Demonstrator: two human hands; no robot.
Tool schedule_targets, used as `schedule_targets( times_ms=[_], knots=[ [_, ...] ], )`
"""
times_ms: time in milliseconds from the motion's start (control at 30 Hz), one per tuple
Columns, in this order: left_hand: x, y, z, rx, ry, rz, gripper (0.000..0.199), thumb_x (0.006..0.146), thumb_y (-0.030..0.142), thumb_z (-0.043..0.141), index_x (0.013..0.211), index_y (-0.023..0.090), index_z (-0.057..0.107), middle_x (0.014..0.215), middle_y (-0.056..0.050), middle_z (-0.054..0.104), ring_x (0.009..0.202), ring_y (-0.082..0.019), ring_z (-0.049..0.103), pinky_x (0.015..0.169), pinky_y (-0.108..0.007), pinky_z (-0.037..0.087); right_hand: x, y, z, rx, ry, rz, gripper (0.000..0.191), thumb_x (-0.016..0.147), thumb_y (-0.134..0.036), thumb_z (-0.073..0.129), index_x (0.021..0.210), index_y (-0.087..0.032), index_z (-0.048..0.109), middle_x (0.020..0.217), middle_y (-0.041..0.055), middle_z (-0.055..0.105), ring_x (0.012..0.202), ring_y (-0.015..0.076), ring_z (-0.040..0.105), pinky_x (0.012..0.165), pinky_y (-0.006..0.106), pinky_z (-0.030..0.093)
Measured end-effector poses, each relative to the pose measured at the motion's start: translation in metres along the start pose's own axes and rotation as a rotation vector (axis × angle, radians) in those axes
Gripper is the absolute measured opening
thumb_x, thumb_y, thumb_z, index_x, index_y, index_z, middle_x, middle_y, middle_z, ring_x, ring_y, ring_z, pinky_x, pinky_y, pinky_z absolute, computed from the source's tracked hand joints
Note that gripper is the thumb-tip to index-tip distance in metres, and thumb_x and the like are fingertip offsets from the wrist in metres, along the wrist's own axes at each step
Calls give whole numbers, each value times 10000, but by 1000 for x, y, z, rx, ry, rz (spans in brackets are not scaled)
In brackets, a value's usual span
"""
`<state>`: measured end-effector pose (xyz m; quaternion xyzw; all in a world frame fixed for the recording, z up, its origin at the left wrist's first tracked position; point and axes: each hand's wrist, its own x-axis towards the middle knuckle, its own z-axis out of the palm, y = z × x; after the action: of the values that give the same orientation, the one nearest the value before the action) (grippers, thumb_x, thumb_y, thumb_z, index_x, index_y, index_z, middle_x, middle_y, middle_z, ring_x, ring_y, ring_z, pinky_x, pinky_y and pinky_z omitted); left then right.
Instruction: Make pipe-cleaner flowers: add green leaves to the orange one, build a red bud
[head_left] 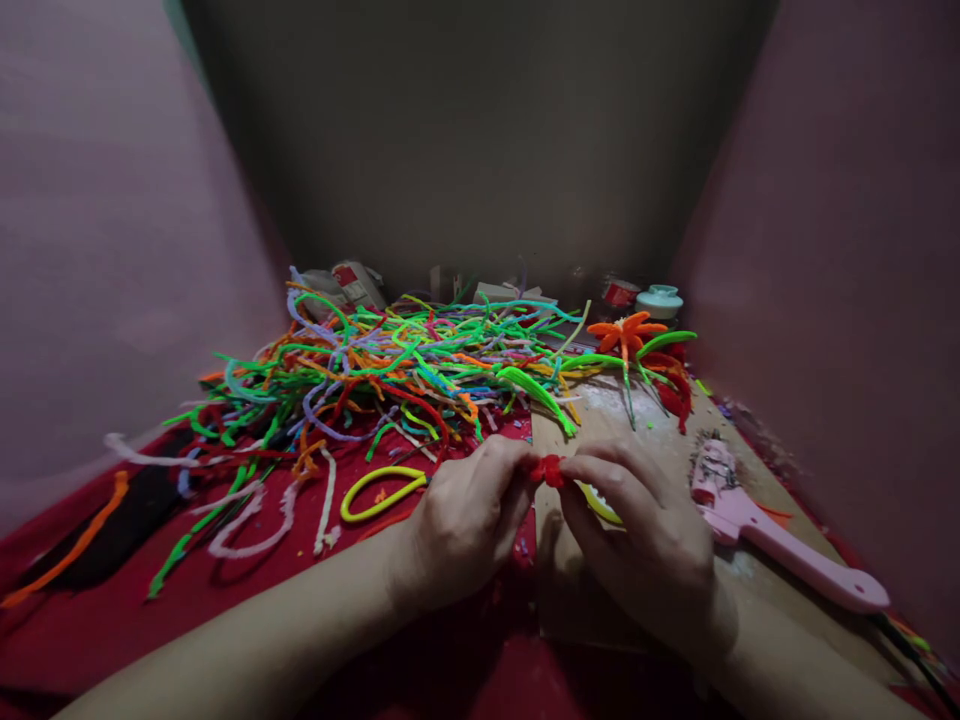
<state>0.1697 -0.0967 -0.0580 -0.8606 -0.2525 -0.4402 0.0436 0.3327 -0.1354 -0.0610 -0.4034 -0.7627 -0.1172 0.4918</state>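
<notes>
A small red piece of pipe cleaner (553,470), bunched or coiled, is pinched between both hands at the middle of the view. My left hand (474,520) grips its left end with thumb and forefinger. From the other side, my right hand (645,530) holds it with its fingertips. Beneath and behind the hands lies a pair of scissors with yellow handles (382,493); their middle part is hidden by my left hand. The far ends of the red piece are covered by my fingers.
A tangled heap of coloured pipe cleaners (405,360) spreads behind the hands. An orange pipe-cleaner flower (628,332) lies on a wooden board (577,600). To the right rests a pink-handled wire-bristle brush (795,560). A pale-lidded jar (660,300) stands at the back.
</notes>
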Motion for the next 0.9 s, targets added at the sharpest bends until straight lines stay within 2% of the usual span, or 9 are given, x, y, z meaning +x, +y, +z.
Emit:
schedule_targets(
  times_ms=[67,167,367,567,900],
  knots=[
    [-2,1,-1,-10,12,4,120,863,124,487,975,167,494,779,-16,635,664,-97,608,590,-193,468,-1,-2,-1,-11,13,-10,170,812,-48,555,949,-150,553,822,71,611,777,168,585,685,294,500],
    [-4,-1,-2,-50,20,88,172,867,119,478,1036,154,489,830,-45,649,758,-124,620,638,-220,490,-2,-3,-2,-16,23,-21,170,821,-62,548,963,-156,554,868,68,610,802,162,586,698,276,499],
    [-8,-8,-3,-60,-47,180,232,881,142,442,1105,128,501,932,-96,629,799,-147,588,633,-247,484,-5,-3,-4,-19,21,-51,193,833,-51,519,989,-158,557,902,55,594,834,134,579,734,215,493],
    [-8,-8,-4,-49,-72,196,253,891,161,424,1128,123,502,937,-99,621,805,-148,579,631,-246,480,-6,-2,-4,-14,5,-46,202,843,-59,511,1003,-171,560,905,40,592,828,121,586,718,193,501],
    [-5,-4,-7,-64,-132,151,210,882,158,425,1077,152,505,872,-77,616,723,-130,571,591,-228,473,-6,-2,-2,22,-25,-5,237,837,-55,514,1017,-208,530,862,36,595,797,140,596,676,231,524]
  ],
)
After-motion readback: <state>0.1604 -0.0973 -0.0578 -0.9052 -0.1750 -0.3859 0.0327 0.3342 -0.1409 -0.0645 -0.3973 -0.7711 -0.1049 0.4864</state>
